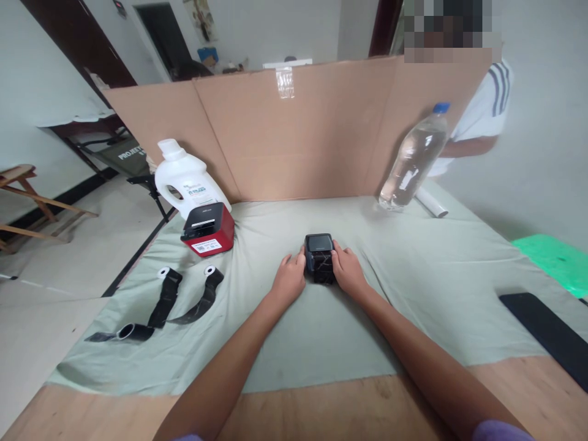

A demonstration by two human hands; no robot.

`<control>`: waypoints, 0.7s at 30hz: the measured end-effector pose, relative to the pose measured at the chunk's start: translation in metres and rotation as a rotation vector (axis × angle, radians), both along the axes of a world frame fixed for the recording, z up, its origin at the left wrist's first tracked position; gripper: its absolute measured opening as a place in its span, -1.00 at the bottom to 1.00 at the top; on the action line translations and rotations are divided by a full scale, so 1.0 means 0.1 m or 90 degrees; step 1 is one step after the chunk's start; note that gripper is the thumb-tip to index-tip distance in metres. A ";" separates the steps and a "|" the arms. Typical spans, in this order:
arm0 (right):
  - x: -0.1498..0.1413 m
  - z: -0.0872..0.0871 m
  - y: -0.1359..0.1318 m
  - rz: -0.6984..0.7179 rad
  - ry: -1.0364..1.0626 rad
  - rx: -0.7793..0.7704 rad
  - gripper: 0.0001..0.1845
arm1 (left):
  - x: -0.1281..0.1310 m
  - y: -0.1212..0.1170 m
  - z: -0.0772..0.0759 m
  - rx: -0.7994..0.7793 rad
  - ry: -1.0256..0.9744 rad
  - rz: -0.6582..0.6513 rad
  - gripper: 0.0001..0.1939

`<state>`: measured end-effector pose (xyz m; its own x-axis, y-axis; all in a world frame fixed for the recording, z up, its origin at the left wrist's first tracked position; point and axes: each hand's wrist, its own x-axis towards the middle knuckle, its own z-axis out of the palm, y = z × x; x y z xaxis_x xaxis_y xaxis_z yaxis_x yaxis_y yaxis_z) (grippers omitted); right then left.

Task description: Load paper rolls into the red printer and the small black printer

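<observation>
A small black box-shaped device rests on the cloth in the middle of the table. Its top has a grey screen-like panel, and the front below looks dark and glossy with light streaks. My left hand grips its left side. On the opposite side, my right hand has its fingers and thumb against the device. Further left lie several strips of black material, two of them partly wound on white-cored rolls: one roll and another roll. Nearer the edge is a loosely curled black strip.
A red-and-black printer-like box stands before a white jug at left. Cardboard walls the back. At right are a water bottle, a white tube, a black slab and a person behind.
</observation>
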<state>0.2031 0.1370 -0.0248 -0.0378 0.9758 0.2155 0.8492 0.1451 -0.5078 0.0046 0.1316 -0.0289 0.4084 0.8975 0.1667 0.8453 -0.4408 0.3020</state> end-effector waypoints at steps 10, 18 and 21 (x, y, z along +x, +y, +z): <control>0.03 -0.03 -0.01 0.009 0.004 0.020 -0.37 | 0.01 -0.03 0.01 -0.006 0.001 0.020 -0.22; 0.01 0.00 0.00 0.010 -0.006 0.005 -0.36 | -0.01 -0.01 -0.01 -0.011 0.005 0.009 -0.20; 0.01 0.00 0.00 0.008 -0.009 0.000 -0.36 | -0.01 -0.01 -0.02 -0.004 -0.005 0.016 -0.22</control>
<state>0.2041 0.1374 -0.0249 -0.0532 0.9750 0.2155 0.8545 0.1562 -0.4955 0.0040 0.1302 -0.0307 0.3842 0.9085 0.1641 0.8535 -0.4173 0.3121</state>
